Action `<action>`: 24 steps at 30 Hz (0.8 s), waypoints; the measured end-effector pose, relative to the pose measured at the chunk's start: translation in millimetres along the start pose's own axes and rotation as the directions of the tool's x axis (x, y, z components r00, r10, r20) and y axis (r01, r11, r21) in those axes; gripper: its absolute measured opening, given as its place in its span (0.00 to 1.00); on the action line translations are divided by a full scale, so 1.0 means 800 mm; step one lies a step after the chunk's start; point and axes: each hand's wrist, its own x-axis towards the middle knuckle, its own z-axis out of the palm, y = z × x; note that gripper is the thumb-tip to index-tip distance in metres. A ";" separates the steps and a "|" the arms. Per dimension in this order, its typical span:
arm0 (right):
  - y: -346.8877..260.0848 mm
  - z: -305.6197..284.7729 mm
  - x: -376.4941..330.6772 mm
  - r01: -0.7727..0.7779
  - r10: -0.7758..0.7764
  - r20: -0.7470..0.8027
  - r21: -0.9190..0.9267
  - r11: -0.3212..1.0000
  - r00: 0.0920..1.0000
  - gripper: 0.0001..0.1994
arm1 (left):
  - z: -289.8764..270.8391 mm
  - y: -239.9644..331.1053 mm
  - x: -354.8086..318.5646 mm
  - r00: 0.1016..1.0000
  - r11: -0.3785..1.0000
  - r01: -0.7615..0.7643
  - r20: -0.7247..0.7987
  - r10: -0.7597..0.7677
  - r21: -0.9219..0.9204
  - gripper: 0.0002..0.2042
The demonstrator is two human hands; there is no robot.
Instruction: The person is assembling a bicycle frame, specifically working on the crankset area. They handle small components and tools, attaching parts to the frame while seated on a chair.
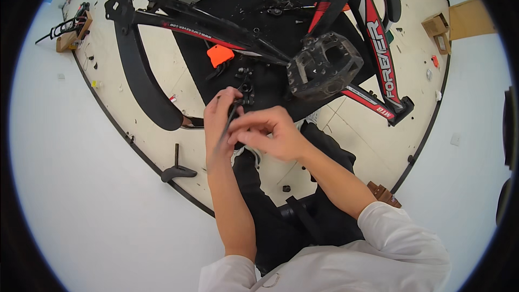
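My left hand (217,124) is raised over the near edge of a black mat (190,65), its fingers curled around a thin dark strip (227,127) that is blurred by motion. From the right, my right hand (273,134) reaches across with its fingers bent together at the same strip. Whether the strip is a cable or a tool, I cannot tell. Just beyond my left fingertips, small black metal parts (248,97) lie on the mat. An orange piece (220,54) rests farther back.
A black and red bicycle frame (381,59) spans the far side, with a black pedal (351,70) close to my right hand. A curved black mudguard (141,81) hangs at left. On the floor are a saddle-like black piece (179,172) and a cardboard box (436,24).
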 end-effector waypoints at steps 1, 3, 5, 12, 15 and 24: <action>-0.007 -0.001 0.001 -0.030 0.031 -0.014 0.091 0.995 0.999 0.13 | -0.001 -0.003 0.001 1.000 0.999 -0.024 0.021 0.023 0.044 0.13; -0.005 -0.002 0.005 0.014 -0.005 -0.065 0.143 0.990 0.998 0.16 | -0.003 -0.013 0.002 0.987 0.989 -0.121 0.120 0.110 0.091 0.15; -0.002 0.000 0.008 0.017 -0.011 -0.129 0.045 0.999 0.992 0.18 | -0.011 -0.007 -0.004 0.987 0.996 0.004 0.158 -0.019 0.095 0.15; 0.005 -0.002 0.008 0.123 -0.265 -0.153 -0.602 0.789 0.952 0.20 | -0.023 0.000 -0.004 0.978 0.982 0.032 0.195 -0.068 0.186 0.15; -0.001 -0.004 0.011 0.148 -0.364 -0.140 -0.738 0.658 0.921 0.21 | -0.029 0.002 -0.004 0.967 0.961 0.099 0.205 -0.154 0.257 0.15; -0.014 -0.038 0.008 0.252 -0.425 0.124 -0.932 0.259 0.896 0.27 | -0.042 0.015 -0.015 0.924 0.861 0.192 0.208 -0.321 0.471 0.15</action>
